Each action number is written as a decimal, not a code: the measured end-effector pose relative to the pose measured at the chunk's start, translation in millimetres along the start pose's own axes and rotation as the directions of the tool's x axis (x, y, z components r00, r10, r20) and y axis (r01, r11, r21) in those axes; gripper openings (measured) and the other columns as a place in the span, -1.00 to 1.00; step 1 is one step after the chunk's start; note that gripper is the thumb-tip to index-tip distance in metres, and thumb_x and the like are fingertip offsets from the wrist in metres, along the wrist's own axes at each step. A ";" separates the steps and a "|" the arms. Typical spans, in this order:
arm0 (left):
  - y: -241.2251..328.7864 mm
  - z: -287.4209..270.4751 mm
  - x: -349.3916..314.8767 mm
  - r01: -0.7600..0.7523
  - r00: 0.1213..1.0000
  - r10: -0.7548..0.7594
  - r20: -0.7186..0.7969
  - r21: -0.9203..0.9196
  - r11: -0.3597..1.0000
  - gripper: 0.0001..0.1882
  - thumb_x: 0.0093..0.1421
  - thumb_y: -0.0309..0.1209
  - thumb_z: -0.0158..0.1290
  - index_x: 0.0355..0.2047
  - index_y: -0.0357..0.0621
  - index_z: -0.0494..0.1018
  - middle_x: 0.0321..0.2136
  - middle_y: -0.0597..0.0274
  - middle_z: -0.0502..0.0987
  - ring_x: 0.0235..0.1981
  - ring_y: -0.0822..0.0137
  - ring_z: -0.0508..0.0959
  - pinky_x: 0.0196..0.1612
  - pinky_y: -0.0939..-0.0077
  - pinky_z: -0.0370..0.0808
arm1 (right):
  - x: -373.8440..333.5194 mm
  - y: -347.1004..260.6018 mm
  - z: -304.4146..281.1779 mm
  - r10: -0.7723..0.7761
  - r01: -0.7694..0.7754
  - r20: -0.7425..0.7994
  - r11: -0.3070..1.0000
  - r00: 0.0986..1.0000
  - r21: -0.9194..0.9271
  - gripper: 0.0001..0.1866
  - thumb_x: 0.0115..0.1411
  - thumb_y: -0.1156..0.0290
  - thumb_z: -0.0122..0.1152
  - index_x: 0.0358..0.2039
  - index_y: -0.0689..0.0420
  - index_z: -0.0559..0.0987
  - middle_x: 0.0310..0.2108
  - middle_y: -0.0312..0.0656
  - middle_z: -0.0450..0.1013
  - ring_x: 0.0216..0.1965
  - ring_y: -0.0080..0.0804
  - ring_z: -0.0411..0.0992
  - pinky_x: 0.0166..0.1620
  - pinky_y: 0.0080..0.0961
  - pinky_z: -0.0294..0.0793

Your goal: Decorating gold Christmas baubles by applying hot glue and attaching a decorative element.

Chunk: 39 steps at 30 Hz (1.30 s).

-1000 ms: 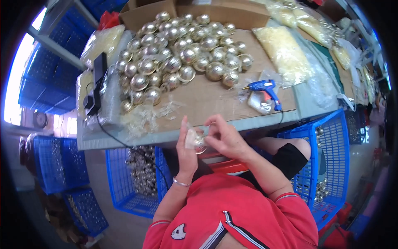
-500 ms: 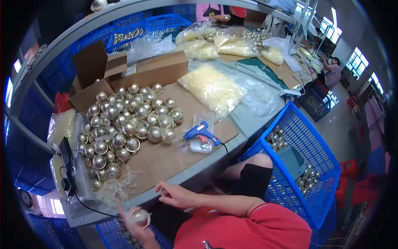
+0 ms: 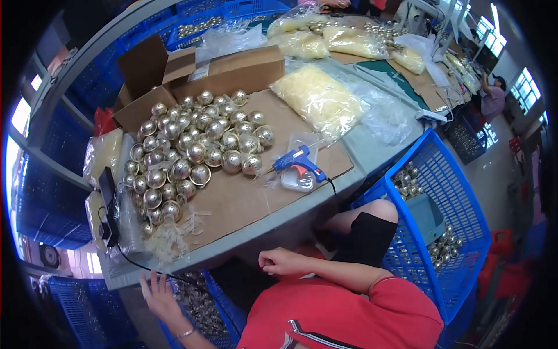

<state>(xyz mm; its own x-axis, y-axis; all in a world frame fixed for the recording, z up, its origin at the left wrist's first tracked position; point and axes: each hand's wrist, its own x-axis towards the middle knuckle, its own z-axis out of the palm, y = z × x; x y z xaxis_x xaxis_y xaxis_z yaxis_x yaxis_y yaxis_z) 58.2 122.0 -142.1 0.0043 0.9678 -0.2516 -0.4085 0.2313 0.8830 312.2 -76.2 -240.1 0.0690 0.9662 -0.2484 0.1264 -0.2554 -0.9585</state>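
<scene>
My left hand is open, fingers spread, beyond the table's near left edge. It holds nothing and is beside a low blue basket of silvery balls. My right hand is in front of my body, its fingers curled closed, with no object showing in it. A pile of shiny pale-gold balls covers the left part of the cardboard sheet on the table. To the right of the pile lies a blue glue gun beside a small clear container.
An open cardboard box stands behind the pile. A bag of pale yellow filling lies to its right. A large blue basket with balls stands at my right. A black power strip and cable line the left edge. Another person is far right.
My left hand has let go of a clear, shiny ball, moved left and spread its fingers. My right hand has curled its fingers in. The view has shifted, so the table sits higher and further right.
</scene>
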 end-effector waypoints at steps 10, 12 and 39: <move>-91.9 259.4 14.4 -0.994 0.010 -0.010 1.000 0.011 0.106 -0.50 0.04 -0.57 0.01 0.04 -0.01 0.35 0.01 0.21 0.41 0.00 0.14 0.39 0.02 0.34 0.35 | -18.6 18.2 0.3 -0.034 0.034 -0.006 0.998 0.999 -0.061 -0.84 0.09 0.42 0.09 -0.35 0.23 0.44 -0.53 -0.06 0.45 -0.46 -0.18 0.45 -0.36 -0.34 0.40; -112.5 280.6 17.9 -0.995 -0.069 -0.204 0.976 -0.083 -0.063 -0.46 -0.03 -0.58 0.00 0.04 0.04 0.36 0.07 0.27 0.36 0.08 0.06 0.29 0.11 0.19 0.24 | -25.3 19.8 0.1 -0.043 0.040 -0.056 0.997 0.998 -0.068 -0.84 0.09 0.42 0.09 -0.35 0.23 0.44 -0.53 -0.05 0.45 -0.45 -0.16 0.46 -0.35 -0.33 0.40; -77.6 158.1 -5.1 -0.223 0.678 -0.195 0.709 0.451 0.864 -0.55 -0.03 -0.61 0.15 -0.10 -0.08 0.34 -0.33 0.28 0.50 -0.52 0.54 0.42 -0.55 0.69 0.39 | -9.6 -13.4 -28.5 0.070 -0.034 -0.036 0.794 0.997 0.608 -0.46 0.11 0.48 0.20 0.10 0.19 0.26 -0.32 -0.15 0.46 -0.40 -0.46 0.47 -0.34 -0.55 0.49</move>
<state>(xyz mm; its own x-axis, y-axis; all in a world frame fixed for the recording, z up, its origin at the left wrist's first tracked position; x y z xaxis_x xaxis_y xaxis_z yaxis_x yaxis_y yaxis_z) 234.1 114.7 -146.7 0.7293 0.6814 -0.0616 0.0573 0.0289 0.9979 338.0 -83.0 -220.8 0.1135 0.9440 -0.3098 -0.5033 -0.2143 -0.8371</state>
